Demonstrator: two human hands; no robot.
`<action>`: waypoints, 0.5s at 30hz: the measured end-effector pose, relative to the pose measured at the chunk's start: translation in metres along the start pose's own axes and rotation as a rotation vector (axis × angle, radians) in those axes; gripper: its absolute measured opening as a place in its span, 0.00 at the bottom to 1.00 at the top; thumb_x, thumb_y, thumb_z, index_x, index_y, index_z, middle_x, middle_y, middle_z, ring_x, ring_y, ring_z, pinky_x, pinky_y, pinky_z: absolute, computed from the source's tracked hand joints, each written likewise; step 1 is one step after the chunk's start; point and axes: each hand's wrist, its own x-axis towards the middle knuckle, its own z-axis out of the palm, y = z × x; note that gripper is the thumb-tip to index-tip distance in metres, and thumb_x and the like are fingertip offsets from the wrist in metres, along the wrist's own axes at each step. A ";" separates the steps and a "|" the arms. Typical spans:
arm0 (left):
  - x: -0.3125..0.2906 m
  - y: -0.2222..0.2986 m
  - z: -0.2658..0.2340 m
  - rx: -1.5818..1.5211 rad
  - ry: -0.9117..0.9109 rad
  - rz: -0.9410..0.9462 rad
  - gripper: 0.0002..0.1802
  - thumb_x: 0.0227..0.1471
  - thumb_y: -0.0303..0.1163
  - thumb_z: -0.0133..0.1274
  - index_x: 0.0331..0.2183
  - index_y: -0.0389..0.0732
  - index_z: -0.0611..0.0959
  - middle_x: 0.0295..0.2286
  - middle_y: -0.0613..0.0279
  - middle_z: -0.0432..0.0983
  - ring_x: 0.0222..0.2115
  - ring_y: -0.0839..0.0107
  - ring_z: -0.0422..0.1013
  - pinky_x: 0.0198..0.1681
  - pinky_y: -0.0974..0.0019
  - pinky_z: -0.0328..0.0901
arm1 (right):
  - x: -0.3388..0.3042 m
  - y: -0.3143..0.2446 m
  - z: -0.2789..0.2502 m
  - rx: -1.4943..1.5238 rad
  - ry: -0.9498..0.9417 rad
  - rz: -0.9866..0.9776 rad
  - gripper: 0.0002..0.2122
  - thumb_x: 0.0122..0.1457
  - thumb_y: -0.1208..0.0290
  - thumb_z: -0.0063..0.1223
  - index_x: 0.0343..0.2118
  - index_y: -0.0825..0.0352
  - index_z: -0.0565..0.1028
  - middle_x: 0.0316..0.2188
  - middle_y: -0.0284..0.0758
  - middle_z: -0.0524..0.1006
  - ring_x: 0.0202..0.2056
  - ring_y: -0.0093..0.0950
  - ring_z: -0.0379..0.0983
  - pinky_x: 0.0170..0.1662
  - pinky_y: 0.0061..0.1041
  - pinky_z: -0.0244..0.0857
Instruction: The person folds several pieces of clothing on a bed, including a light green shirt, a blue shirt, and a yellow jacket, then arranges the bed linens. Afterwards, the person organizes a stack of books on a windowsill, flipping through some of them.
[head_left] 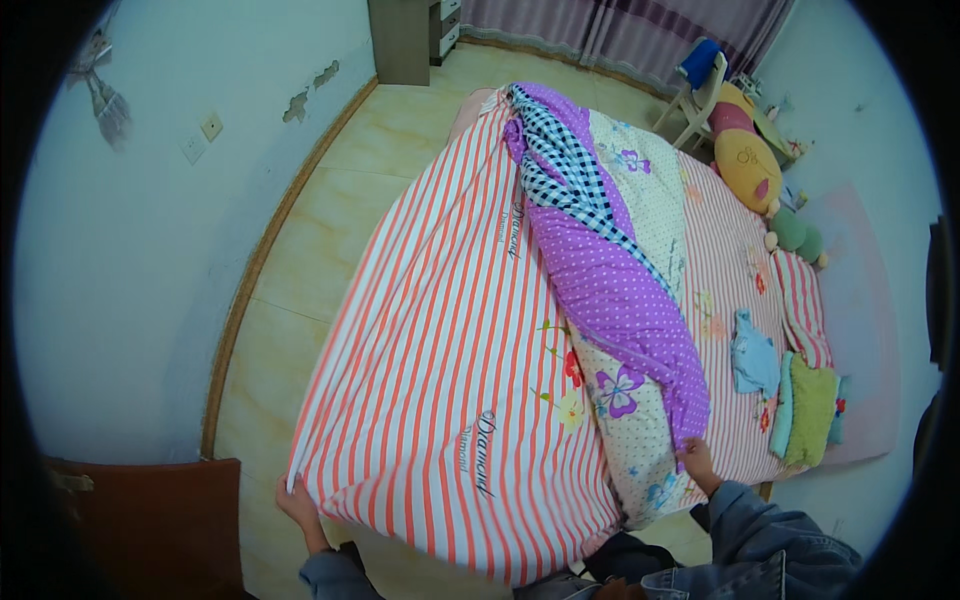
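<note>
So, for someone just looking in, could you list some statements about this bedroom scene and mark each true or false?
1. The left hand grips the striped cover. True.
2. The right hand grips the dotted purple quilt. True.
3. The curtain is green. False: it is purplish.
4. The light blue cloth lies on the floor. False: it lies on the bed.
5. A deep blue cloth drapes over the chair. True.
6. The quilt lies fully spread. False: it is bunched.

A bedroom in a home: quilt (pixel 625 285) at the fingers (pixel 687 455), bed (pixel 725 250) beneath it, pillow (pixel 803 310) ahead and right of them, curtains (pixel 540 28) far beyond.
</note>
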 end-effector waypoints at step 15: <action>-0.103 0.010 0.126 0.069 0.075 0.220 0.28 0.40 0.23 0.56 0.47 0.35 0.70 0.40 0.47 0.67 0.42 0.52 0.64 0.47 0.56 0.59 | 0.071 0.008 -0.017 -0.386 0.040 -0.075 0.53 0.30 0.59 0.72 0.59 0.69 0.50 0.53 0.52 0.56 0.55 0.51 0.54 0.56 0.45 0.54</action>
